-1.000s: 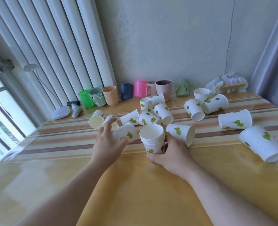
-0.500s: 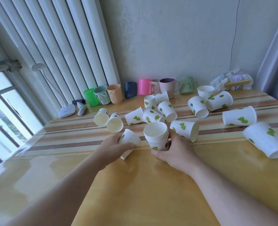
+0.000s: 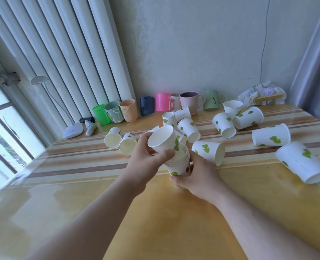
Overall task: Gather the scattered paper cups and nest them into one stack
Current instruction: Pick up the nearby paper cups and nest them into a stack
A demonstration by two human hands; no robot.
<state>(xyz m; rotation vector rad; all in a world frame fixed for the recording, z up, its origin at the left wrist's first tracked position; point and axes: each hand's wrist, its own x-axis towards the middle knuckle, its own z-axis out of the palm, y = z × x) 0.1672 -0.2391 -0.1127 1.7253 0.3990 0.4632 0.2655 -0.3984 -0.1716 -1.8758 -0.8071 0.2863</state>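
My right hand (image 3: 198,177) grips a stack of several nested white paper cups (image 3: 179,166) with green leaf prints, standing near the table's middle. My left hand (image 3: 148,158) holds a single paper cup (image 3: 163,139), tilted with its mouth up and to the left, its base entering the stack's top. Several loose cups lie on their sides on the striped yellow table (image 3: 174,222): two (image 3: 113,137) to the left, one (image 3: 209,152) just right of the stack, a cluster (image 3: 188,128) behind, and more (image 3: 301,162) at the right.
A row of coloured plastic and ceramic mugs (image 3: 163,105) lines the back wall. A white desk lamp base (image 3: 73,130) sits at the back left by the window. A crumpled bag with a wooden item (image 3: 264,95) lies in the back right corner.
My left hand took a lying cup off the table left of the stack, lifted it and brought it over the stack's top. My right hand stayed on the stack.
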